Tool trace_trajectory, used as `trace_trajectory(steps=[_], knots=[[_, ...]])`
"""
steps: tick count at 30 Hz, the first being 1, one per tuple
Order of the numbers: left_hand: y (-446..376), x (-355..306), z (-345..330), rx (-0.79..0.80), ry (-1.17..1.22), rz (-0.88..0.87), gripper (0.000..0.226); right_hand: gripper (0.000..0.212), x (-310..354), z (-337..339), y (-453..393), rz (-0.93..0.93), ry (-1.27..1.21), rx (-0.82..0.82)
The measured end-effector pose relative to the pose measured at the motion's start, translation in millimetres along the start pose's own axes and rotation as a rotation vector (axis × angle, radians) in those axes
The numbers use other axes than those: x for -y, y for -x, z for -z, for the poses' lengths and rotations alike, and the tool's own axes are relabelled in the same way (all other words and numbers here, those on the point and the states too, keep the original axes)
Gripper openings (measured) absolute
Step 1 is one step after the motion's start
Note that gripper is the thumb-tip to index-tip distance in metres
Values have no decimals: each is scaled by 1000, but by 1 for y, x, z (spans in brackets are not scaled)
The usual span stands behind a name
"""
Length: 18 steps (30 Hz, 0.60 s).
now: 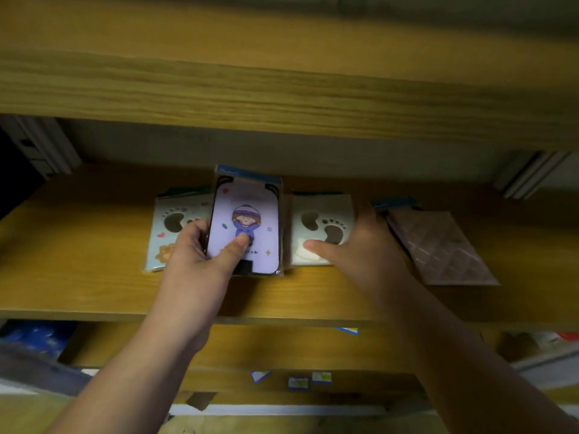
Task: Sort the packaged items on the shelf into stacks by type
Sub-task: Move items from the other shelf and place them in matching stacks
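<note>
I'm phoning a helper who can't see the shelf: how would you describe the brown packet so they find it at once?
Look at the wooden shelf with the row of flat packets. The brown packet is the last one at the right end, just beyond the right hand. It alone is plain brown with a diamond grid; the footprint packets and the purple packet carry cartoon pictures.
</note>
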<state>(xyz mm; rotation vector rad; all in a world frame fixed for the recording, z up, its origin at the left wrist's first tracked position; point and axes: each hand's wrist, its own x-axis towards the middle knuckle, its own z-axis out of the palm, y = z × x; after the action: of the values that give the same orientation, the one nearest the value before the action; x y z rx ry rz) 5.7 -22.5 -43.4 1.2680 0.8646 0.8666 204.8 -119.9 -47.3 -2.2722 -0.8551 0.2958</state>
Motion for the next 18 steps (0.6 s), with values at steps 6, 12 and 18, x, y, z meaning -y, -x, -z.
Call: trace_trajectory(steps=[6, 12, 18], knots=[[5, 3, -16, 8, 131, 91, 13, 82, -9, 13, 1, -65, -223, -139], [19, -5, -28, -24, 213, 129, 11, 5, -24, 40, 13, -238, -686, 22], [53, -14, -62, -17, 119, 127, 21, 50, -62, 100, 49, -257, -731, -39]])
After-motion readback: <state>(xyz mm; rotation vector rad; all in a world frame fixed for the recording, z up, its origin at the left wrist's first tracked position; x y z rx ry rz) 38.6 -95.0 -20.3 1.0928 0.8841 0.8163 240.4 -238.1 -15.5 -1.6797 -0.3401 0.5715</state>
